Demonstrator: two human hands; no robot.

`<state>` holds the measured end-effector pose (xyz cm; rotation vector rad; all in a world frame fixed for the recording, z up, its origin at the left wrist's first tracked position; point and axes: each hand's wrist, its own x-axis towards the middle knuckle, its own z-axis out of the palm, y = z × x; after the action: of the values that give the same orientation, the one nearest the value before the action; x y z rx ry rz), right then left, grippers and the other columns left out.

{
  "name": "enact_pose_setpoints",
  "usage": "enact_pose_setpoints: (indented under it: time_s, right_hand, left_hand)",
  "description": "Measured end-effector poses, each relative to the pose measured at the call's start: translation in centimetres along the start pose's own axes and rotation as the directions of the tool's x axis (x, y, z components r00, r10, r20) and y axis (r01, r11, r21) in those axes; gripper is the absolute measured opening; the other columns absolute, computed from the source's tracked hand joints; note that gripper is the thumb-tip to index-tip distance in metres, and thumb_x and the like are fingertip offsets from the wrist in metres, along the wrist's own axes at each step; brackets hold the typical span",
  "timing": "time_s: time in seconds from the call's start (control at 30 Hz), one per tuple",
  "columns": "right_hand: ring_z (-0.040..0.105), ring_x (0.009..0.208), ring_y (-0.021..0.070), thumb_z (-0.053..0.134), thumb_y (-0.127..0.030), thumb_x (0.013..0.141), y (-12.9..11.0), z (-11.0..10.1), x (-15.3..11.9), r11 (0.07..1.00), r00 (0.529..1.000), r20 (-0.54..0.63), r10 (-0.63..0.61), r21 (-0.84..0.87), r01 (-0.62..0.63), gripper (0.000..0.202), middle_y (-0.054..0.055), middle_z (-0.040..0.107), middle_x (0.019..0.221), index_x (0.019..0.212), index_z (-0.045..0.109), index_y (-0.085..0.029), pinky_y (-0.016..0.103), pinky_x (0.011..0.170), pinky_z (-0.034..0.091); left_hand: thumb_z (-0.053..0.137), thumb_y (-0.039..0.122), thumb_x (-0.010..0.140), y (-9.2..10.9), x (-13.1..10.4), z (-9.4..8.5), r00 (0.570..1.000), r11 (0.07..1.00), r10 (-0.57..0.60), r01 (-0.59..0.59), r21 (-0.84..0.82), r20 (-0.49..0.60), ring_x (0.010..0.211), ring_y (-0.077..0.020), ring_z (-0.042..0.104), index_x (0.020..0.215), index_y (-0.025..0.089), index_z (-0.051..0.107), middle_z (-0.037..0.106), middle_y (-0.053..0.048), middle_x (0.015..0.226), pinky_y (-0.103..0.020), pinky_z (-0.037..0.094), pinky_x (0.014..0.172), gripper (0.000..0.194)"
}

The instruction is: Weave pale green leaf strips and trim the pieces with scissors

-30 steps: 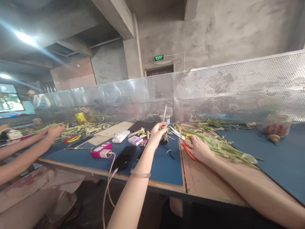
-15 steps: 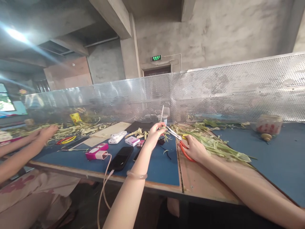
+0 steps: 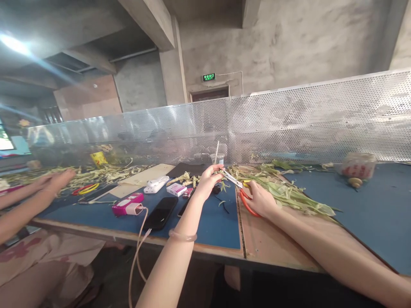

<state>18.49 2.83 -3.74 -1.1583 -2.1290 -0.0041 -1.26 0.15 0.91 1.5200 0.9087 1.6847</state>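
Because its fingers are wrapped around the handles, the right hand [image 3: 262, 200] has its grip closed on the orange-and-yellow scissors [image 3: 237, 183], blades pointing left and far, presumably so that they meet what the other grip offers; how widely the blades are parted cannot be told. The left hand [image 3: 208, 183] pinches thumb and fingertips together, seemingly on pale green plant strips [image 3: 224, 185] just beside the blade tips. On the blue-and-wood table [image 3: 212, 233], a loose heap of leaves [image 3: 293, 196] lies right of the scissors, likely for easy reach. A black phone [image 3: 161, 213] and a magenta box [image 3: 119, 208] lie left of the left forearm, well apart from the blades, while a cup [image 3: 221, 159] with a straw stands far, near the perforated panel [image 3: 305, 124], where an arm is less apt to knock it. Print on the white-and-purple box [image 3: 176, 189] is too small to read, as is that on the yellow packet [image 3: 98, 158] beyond a co-worker's hands [image 3: 66, 177]. Red lettering on the jar [image 3: 358, 166] at far right is blurred. On the far wall, a green sign [image 3: 209, 77] reads "EXIT" beneath Chinese characters.
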Motion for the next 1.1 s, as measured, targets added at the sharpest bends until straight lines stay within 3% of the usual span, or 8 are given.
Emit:
enact_pose_setpoints:
  time_s: [0.67,1.1]
  right_hand:
    - [0.058,0.083,0.0204,0.035,-0.058,0.078,-0.05,0.22,-0.12,1.0,1.0,0.023,-0.004,0.026,0.003,0.043,0.006,0.06,0.1,0.1,0.044,-0.022,0.025,0.056,0.034]
    - [0.057,0.075,0.02,0.034,-0.058,0.078,0.0,0.34,0.05,1.0,0.998,0.067,0.021,0.014,-0.022,0.04,0.005,0.061,0.092,0.093,0.043,-0.022,0.024,0.053,0.03]
  left_hand:
    - [0.062,0.018,0.065,0.59,-0.25,0.39,1.0,0.997,-0.019,0.019,-0.071,0.0,0.079,-0.0116,0.055,0.097,0.018,0.06,0.059,-0.006,0.1,-0.023,0.041,0.067,0.033]
    - [0.062,0.019,0.067,0.39,-0.33,0.26,0.999,1.0,0.001,0.0,-0.021,0.038,0.082,-0.013,0.055,0.099,0.019,0.059,0.058,-0.006,0.101,-0.024,0.042,0.069,0.032]
